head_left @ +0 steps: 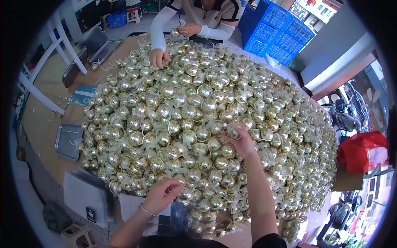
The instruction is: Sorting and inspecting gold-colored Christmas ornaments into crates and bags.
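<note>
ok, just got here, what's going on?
Someone is working bare-handed at a big heap of shiny gold balls. Their right hand holds one ball over the heap. The left hand is at the heap's near edge; can't tell if it grips anything. Across from them, a co-worker has another ball in one hand, the other hand at the heap.

– And there's the right arm (260, 192), stretched well forward, right hand (241, 139) curled into a rounded grip!
– And the left hand (161, 196)?
– It sits lower and further back, fingers (174, 191) bent, pointing rightward, left forearm (133, 228) slanting up behind it!
</note>
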A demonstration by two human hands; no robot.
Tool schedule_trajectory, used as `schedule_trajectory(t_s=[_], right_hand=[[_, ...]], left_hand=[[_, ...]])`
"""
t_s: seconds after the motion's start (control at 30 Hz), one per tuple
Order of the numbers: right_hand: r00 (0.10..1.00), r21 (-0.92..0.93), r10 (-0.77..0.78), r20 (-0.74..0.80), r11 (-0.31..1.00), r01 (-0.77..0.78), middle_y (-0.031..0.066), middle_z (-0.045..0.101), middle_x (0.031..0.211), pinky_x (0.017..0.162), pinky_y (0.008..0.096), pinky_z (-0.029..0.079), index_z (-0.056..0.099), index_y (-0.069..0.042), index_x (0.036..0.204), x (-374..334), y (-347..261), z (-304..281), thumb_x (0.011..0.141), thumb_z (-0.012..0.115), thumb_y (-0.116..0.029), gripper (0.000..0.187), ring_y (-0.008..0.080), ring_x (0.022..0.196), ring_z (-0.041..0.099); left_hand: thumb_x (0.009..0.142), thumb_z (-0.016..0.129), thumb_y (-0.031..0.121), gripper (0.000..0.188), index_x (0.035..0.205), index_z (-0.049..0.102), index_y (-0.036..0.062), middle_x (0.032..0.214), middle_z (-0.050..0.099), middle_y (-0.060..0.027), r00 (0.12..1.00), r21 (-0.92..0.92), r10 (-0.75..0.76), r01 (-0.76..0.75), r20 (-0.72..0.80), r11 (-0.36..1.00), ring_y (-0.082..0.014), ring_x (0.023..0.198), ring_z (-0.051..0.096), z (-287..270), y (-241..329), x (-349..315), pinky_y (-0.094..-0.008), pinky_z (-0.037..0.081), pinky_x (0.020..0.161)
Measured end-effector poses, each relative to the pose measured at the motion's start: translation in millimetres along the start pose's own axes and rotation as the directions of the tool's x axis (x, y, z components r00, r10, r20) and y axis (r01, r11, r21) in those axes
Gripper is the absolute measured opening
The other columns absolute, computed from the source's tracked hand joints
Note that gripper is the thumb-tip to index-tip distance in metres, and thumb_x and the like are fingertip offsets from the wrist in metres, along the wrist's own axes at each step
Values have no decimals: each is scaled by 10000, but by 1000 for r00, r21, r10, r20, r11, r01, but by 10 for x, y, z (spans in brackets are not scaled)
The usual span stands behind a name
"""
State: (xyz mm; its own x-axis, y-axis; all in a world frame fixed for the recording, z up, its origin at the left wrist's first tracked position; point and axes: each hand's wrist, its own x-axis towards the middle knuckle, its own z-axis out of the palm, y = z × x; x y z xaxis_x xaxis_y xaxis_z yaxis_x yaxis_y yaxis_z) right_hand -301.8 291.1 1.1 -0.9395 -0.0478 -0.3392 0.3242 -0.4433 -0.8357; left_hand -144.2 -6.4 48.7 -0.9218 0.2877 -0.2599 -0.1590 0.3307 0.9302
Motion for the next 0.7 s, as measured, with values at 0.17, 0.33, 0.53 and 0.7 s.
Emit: schedule_trajectory(t_s=[0.17,0.33,0.53,0.7], right_hand=[[985,316,61,161,942,-110,175,592,1011,691,358,572,442,-32,1183,-164,-121,-53,927,412,-338,401,310,878,621],[995,400,55,83,913,-84,179,591,993,652,375,589,474,-25,1124,-307,-85,-44,859,513,-287,374,305,874,622],[958,6,97,271,995,-102,146,560,1061,853,408,481,434,-31,1162,-738,233,567,887,487,-380,447,296,993,565],[872,-922,-468,145,256,290,160,541,1110,932,400,394,469,-22,1150,-361,101,479,876,545,-317,410,279,1093,503]], left_hand=[[842,598,101,159,976,609,16,848,580,-61,1000,19,26,-26,17,999,-102,696,567,49,51,60,-227,464,637],[855,588,118,175,1002,600,24,898,592,-54,997,-20,5,-4,81,1000,-106,749,575,114,29,143,-235,471,675],[915,490,240,265,1105,535,61,982,587,-68,991,-727,-111,134,80,673,-193,899,588,390,217,450,-352,519,756],[896,495,268,220,1018,539,90,953,584,-80,932,-914,-169,350,319,206,-249,926,585,226,51,585,-457,535,730]])
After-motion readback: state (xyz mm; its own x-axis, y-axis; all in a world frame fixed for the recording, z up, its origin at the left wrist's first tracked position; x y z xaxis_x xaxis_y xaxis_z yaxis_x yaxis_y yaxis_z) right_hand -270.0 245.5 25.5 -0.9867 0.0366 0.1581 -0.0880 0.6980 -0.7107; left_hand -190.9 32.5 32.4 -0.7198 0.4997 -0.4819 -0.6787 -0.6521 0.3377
